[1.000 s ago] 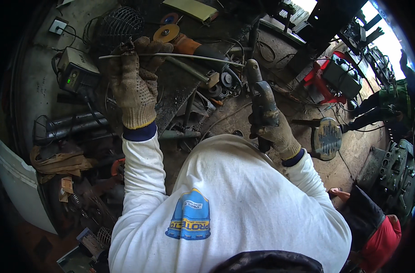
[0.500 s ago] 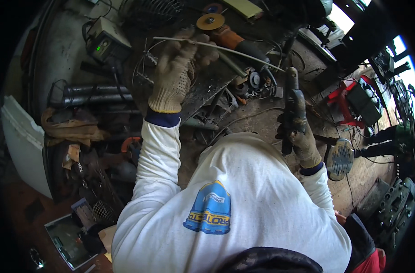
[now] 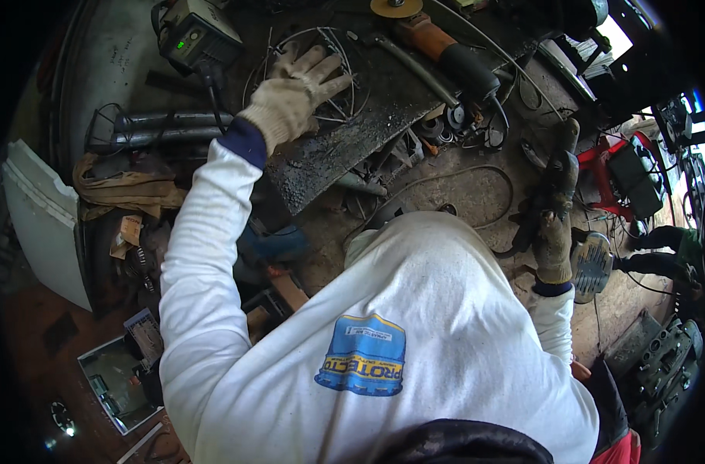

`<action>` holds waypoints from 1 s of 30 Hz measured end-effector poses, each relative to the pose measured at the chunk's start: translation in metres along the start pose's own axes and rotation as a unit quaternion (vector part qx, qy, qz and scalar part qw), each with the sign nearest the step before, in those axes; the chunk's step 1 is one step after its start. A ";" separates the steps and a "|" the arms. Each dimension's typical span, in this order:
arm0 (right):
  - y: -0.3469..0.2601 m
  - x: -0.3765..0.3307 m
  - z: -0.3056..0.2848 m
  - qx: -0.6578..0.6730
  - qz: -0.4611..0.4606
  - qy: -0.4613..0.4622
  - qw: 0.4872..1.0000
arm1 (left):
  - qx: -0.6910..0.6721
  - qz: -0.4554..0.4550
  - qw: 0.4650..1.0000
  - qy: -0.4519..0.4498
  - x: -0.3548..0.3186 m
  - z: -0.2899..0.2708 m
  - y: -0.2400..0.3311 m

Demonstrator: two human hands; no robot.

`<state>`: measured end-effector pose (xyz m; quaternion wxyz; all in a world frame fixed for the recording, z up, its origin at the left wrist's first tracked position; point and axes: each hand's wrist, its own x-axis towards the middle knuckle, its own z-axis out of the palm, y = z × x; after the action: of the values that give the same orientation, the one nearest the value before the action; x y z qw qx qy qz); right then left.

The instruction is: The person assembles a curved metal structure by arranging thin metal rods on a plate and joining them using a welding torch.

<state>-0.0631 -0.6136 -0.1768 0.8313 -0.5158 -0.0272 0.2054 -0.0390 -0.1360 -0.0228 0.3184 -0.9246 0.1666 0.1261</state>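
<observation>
My left hand (image 3: 294, 93), in a knitted beige glove, is spread open over a round wire frame (image 3: 355, 77) with thin spokes on the dark workbench (image 3: 314, 170). Its fingers overlap the wire, and whether they press on it I cannot tell. My right hand (image 3: 553, 246), gloved too, is closed around a dark electrode holder (image 3: 567, 158) off the bench's right side. From the holder's tip a long thin welding electrode (image 3: 515, 63) runs up and left over the bench. An orange and black angle grinder (image 3: 447, 52) with a yellow disc lies between my hands, beside a metal bar (image 3: 414, 68).
A welding machine (image 3: 198, 37) with a green display stands at the far left. Metal tubes (image 3: 163, 131) lie below it. A cable (image 3: 445, 172) loops over the floor. To the right are a red stool (image 3: 604, 174) and another person's legs (image 3: 654, 251).
My left hand has left the electrode and spread over the wire frame. My right hand with the holder has moved right. The view has shifted, showing the bench higher in the picture.
</observation>
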 end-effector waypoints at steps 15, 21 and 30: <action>0.078 -0.116 0.114 -0.053 -0.065 0.196 0.977 | -0.035 0.138 0.990 -0.007 0.043 0.024 -0.034; 0.119 -0.172 0.160 -0.148 -0.059 0.269 0.950 | -0.064 0.145 0.987 0.004 0.035 0.021 -0.035; 0.140 -0.191 0.210 -0.163 -0.022 0.371 0.914 | -0.084 0.158 0.984 0.024 0.040 0.032 -0.040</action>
<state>-0.3362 -0.4523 -0.1687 0.6901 -0.6826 0.2389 -0.0267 0.0087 -0.0953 -0.0389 0.2117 -0.9130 0.3070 0.1657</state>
